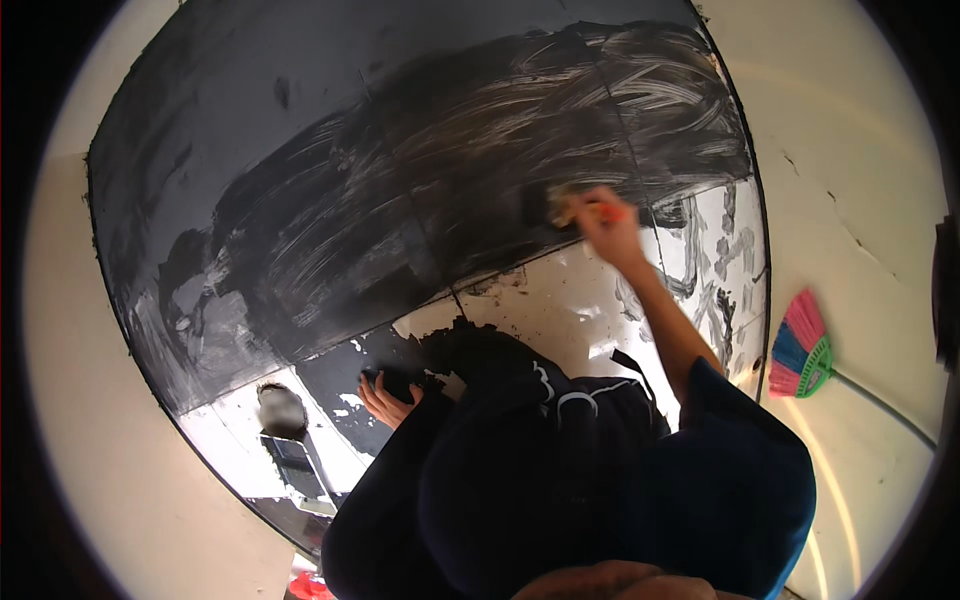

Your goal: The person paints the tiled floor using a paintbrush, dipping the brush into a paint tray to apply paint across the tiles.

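Observation:
Before me lies a tiled floor largely covered with a dark, streaky coating. My right hand is blurred and grips a small brush-like tool with a pale head and an orange-red part. The tool's head is at the coated surface, just beyond a tile joint. Nearer my body, bare pale tile shows spots and ragged dark edges. Low on the left, my left hand has its fingers spread around or over something dark. Whether it grips that thing or rests on it, I cannot tell.
A broom with pink and blue bristles stands by the right wall. On pale tiles at the left sits a round thing with a dark edge, with a dark flat item beside it. Something red shows at the bottom left.

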Motion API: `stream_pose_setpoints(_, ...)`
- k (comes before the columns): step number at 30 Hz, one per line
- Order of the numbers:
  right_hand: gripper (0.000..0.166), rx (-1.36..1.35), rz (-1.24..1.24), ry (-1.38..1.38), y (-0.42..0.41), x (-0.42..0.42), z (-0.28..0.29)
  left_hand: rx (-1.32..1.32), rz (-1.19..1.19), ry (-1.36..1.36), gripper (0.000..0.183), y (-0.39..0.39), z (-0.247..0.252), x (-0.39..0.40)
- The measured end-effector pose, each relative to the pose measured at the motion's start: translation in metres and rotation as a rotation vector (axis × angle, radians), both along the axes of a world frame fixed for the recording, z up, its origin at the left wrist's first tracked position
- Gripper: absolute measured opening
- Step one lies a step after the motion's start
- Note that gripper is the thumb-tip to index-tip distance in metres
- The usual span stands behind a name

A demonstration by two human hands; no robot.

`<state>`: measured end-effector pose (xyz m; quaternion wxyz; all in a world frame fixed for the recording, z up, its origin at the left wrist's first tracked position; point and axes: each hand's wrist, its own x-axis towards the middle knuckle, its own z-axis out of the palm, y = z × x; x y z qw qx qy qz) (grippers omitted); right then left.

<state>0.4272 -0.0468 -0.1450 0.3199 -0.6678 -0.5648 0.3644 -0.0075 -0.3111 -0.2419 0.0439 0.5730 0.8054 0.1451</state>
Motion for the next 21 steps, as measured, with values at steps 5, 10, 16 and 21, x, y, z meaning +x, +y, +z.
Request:
stream_pose_setpoints(5,0.011,0.272,-0.158,-0.778,-0.013,0.095,0.018,0.029,0.107,-0.051,0.073,0.016,0.006,0.003)
stream_pose_setpoints(10,0.014,0.221,0.095,-0.595,-0.046,-0.023,-0.006,0.002,0.152,-0.02,0.074,0.017,0.007,0.004)
stream_pose_setpoints(16,0.013,0.085,0.369,0.254,-0.049,-0.16,0.009,-0.007,0.138,-0.079,0.07,0.02,0.012,0.008)
stream_pose_setpoints(21,0.011,0.004,-0.012,-0.106,-0.069,0.003,0.001,0.039,0.149,-0.123,0.065,0.013,0.017,0.005)
